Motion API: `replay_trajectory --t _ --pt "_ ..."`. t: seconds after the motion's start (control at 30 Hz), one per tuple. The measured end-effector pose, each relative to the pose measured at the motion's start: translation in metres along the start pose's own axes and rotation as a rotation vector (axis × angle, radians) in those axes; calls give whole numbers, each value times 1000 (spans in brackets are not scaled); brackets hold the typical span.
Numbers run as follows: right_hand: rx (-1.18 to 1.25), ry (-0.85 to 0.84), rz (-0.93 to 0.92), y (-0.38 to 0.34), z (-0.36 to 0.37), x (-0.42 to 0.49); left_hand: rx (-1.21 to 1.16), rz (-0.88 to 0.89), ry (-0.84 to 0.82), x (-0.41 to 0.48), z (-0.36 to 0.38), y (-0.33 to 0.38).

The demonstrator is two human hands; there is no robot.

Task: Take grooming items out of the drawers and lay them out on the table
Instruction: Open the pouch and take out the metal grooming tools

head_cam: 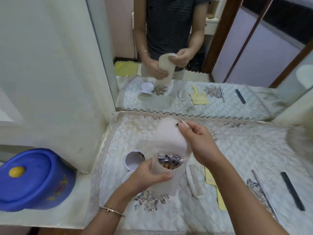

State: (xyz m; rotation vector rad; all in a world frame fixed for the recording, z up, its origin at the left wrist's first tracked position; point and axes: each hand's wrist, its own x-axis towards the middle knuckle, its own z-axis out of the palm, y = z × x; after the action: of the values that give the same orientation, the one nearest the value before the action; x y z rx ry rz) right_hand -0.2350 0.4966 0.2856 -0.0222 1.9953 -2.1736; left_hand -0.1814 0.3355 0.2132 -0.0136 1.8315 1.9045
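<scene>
Left hand (149, 173) grips pouch (166, 177) | right hand (198, 143) pinches flap (169, 134), 12 o'clock | risk: tilt spills contents.

Blue lidded tub (33, 180), wall mirror (237, 56)

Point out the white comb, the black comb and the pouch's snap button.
white comb (194, 181), head view, middle of its teeth
black comb (292, 190), head view, mid-length
snap button (176, 124), head view, its metal centre

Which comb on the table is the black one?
The black comb is the one lying farthest right on the quilted cloth. The other comb, the white comb, lies beside the pouch, next to the yellow paddle.
</scene>
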Motion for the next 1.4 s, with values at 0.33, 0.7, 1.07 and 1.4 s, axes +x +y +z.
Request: replay_trajectory --t 0.33,0.7,1.07,1.4 --pt "-741 360 25 13 -2 -1 137 101 42 -31 6 32" --pt "-746 -20 -16 16 12 -45 79 96 106 -39 -4 14" --pt "-526 -52 69 29 13 -33 176 29 73 -37 -21 4" --pt "-664 -112 -95 43 26 -27 270 40 146 -37 -27 7"
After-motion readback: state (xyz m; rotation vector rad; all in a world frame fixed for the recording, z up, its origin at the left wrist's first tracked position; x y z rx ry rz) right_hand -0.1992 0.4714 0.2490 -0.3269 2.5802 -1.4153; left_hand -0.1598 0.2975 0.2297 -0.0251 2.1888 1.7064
